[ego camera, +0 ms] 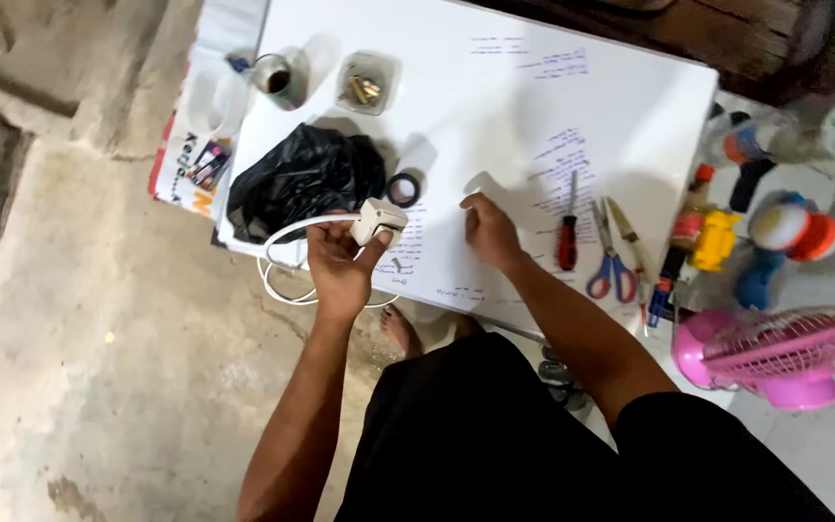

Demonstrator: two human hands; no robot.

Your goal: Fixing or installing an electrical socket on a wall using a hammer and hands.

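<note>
White plug block [377,219] with white cable [282,261] sits at the white board's [456,106] near-left edge, clamped in the left hand [338,266]. Far left, a clear jar [363,85] holds brass pieces. The right hand [491,230], fingers loosely curled, rests on the board. A black bag [302,179] lies left.

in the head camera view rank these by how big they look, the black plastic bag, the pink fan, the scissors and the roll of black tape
1. pink fan, largest, though it sits nearer the camera and that inflates it
2. black plastic bag, close behind the fan
3. scissors
4. roll of black tape, smallest
</note>
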